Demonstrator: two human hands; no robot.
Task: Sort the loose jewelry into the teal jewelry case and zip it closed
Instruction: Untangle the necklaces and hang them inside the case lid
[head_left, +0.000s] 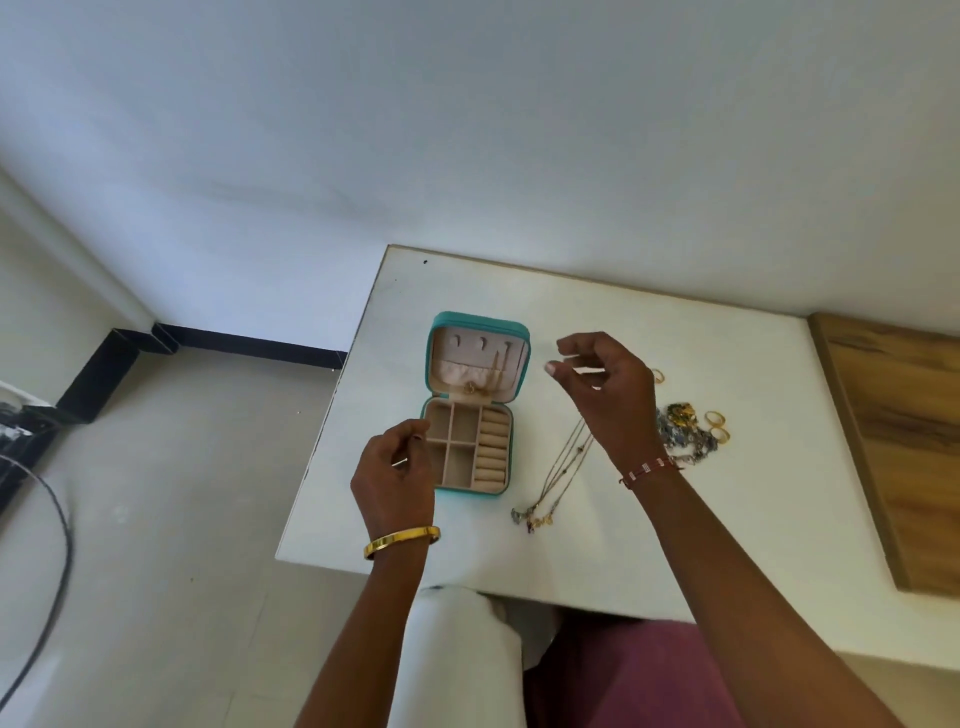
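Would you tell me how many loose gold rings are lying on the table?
3: one ring beyond the right hand, two rings beside the jewelry pile; others may be hidden.

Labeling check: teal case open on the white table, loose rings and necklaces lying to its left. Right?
Not quite. The head view shows the rings and necklaces lying to the right of the case, not the left. The case is open on the white table.

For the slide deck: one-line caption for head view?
Right hand lifts thin necklaces beside the open teal case.
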